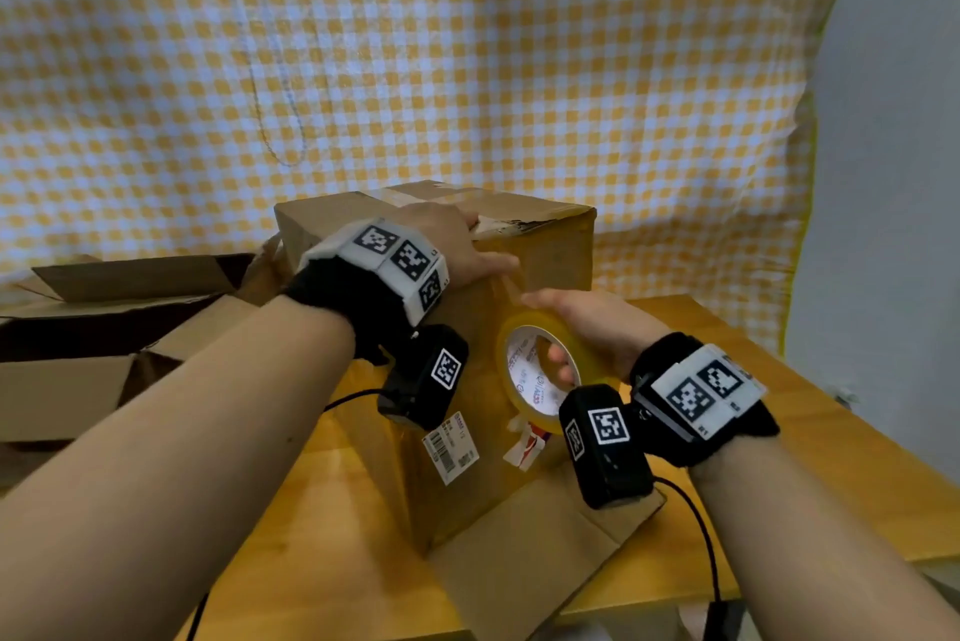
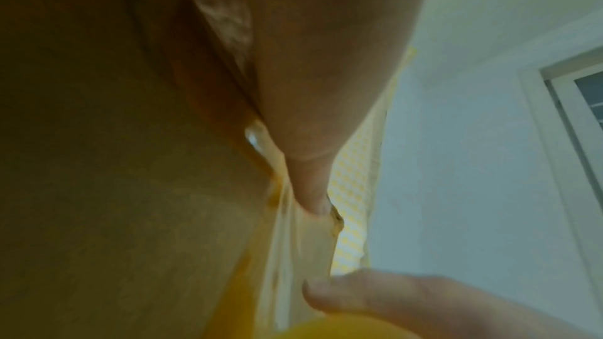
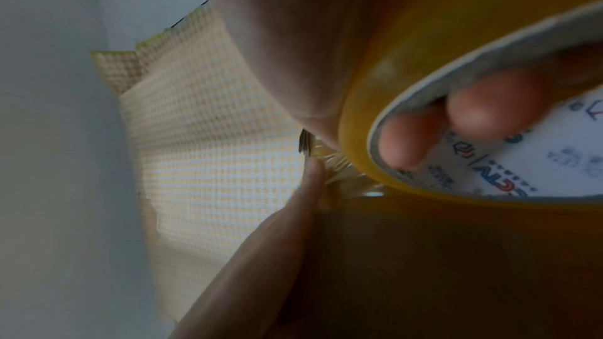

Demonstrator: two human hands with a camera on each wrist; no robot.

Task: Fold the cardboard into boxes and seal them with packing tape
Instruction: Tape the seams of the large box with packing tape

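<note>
A brown cardboard box [image 1: 550, 251] stands on the wooden table [image 1: 810, 438], its top flaps closed. My left hand [image 1: 457, 245] lies flat on the box top, its thumb pressing a tape strip onto the upper front edge. In the left wrist view this thumb [image 2: 310, 190] lies along the tape on the box wall [image 2: 114, 164]. My right hand [image 1: 597, 328] grips a yellowish packing tape roll [image 1: 522, 383], fingers [image 3: 456, 117] hooked through its core [image 3: 554, 138]. The roll is held against the box front, just below the left thumb.
Opened and flattened cardboard [image 1: 104, 318] is piled at the left. A loose bottom flap [image 1: 519, 562] of the box juts toward me on the table. A shipping label [image 1: 449, 448] is stuck to the box front. A yellow checked cloth [image 1: 467, 69] hangs behind.
</note>
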